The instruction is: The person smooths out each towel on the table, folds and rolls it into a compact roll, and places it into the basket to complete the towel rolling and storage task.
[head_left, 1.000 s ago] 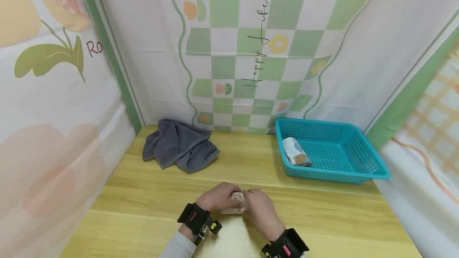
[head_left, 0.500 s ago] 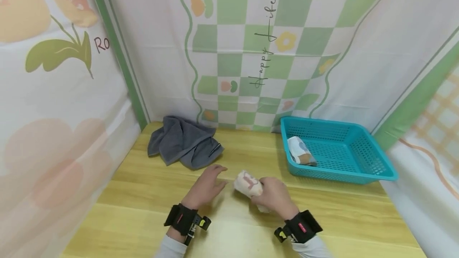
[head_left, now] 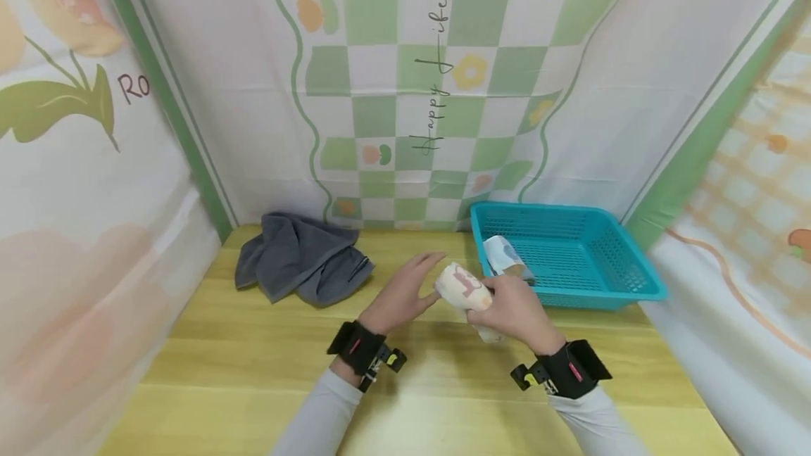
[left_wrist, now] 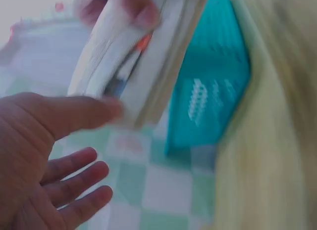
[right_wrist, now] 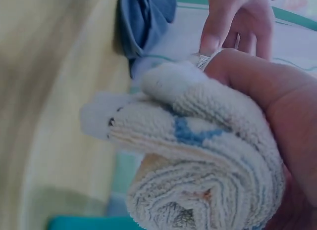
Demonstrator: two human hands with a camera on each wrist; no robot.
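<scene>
My right hand [head_left: 514, 312] grips a rolled cream towel [head_left: 464, 287] with a pink pattern and holds it above the wooden table [head_left: 253, 364], just left of the teal basket [head_left: 608, 280]. The right wrist view shows the same roll [right_wrist: 198, 156] end-on in my curled fingers. My left hand [head_left: 405, 290] hovers beside the roll with fingers spread and holds nothing. In the left wrist view its open palm [left_wrist: 44, 161] sits under the roll [left_wrist: 138, 67]. Another rolled towel [head_left: 503, 259] lies inside the basket at its left side.
A crumpled grey towel [head_left: 300, 266] lies at the back left of the table. Printed fabric walls close in the table on the left, back and right. The basket fills the back right corner.
My right hand has lifted the rolled towel off the table and carried it up and right toward the basket. My left hand let go of it and opened.
</scene>
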